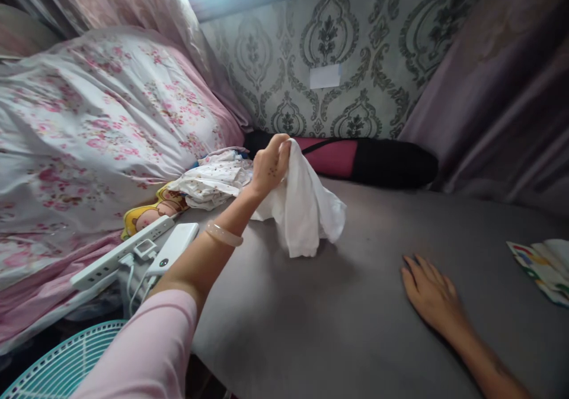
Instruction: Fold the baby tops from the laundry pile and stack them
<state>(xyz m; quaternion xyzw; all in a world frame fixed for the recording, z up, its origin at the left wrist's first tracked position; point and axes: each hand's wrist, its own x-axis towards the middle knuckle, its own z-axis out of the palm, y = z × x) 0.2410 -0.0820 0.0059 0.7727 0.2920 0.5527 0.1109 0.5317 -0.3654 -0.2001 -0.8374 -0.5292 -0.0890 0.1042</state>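
Note:
My left hand (270, 165) pinches a white cloth (306, 215) by its upper edge and holds it up. The cloth hangs in loose folds, and its lower end is just above or touching the grey surface (275, 316); I cannot tell which. My right hand (431, 295) lies palm down on that surface, fingers spread, with nothing in it. Just beyond my left wrist sits a heap of white patterned cloth (213, 179).
At left are a power strip (124, 251) with cables, a white power bank (175, 248), a yellow cartoon cushion (151, 209) and floral bedding (106, 120). A black and maroon long bag (386, 162) lies along the wall. A colourful booklet (544, 268) is far right; a turquoise basket (66, 357) stands lower left.

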